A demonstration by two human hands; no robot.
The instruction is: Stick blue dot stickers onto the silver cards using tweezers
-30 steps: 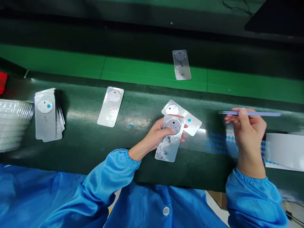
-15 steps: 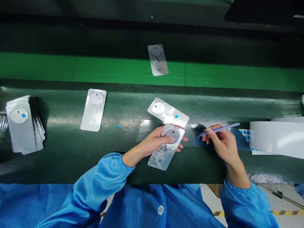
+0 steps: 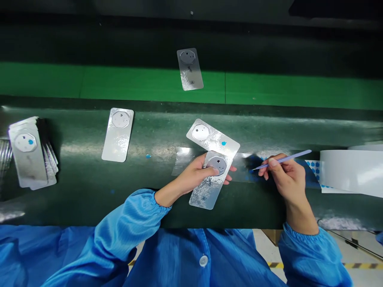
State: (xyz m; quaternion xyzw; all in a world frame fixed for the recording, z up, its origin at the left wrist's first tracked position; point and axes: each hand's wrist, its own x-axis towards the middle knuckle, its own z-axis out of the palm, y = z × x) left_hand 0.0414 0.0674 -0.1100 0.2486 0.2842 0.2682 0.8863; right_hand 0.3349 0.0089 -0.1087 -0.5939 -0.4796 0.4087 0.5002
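Note:
My left hand (image 3: pixel 196 173) grips a silver metal plate (image 3: pixel 203 192) with a round recess, thumb on the recess and fingers behind. Just beyond it lies a second plate (image 3: pixel 216 137) bearing a blue dot sticker (image 3: pixel 224 143), partly covered by the held one. My right hand (image 3: pixel 285 173) is closed on lavender tweezers (image 3: pixel 291 156), their dark tip pointing left and down. That tip is at small blue stickers on a clear film (image 3: pixel 239 175); whether it holds one is too small to tell. The film runs beneath my right hand.
A stack of silver plates (image 3: pixel 28 159) stands at far left, its top one with a blue sticker. Single plates lie at left (image 3: pixel 117 137) and on the green belt (image 3: pixel 190 71). At right, a curled white sheet (image 3: pixel 353 171) covers part of a blue sticker sheet (image 3: pixel 314 167).
My right hand with the tweezers has shifted slightly right, its tip still by the blue stickers. My left hand keeps the plate nearly in place. The plate on the green belt appears further left.

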